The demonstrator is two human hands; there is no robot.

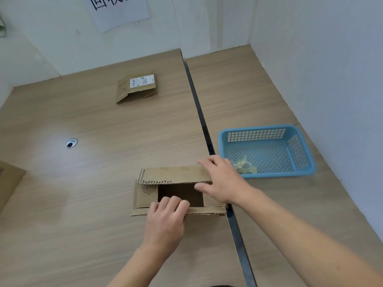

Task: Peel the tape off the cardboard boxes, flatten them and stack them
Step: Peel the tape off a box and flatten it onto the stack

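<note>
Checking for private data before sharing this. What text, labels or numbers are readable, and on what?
"回收" plus a cut-off third character: paper sign on the wall.
Shipping label on the flattened box: too small to read.
Round stamp on the open box: too faint to read.

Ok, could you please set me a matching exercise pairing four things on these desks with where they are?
Things: 1 open brown cardboard box; 2 flattened brown cardboard box with white label; 3 blue plastic basket; 4 crumpled yellowish tape.
Places: A inside the basket; B far across the left desk; C gripped by left hand and right hand; D on the right desk.
Pairs: 1-C; 2-B; 3-D; 4-A.
</note>
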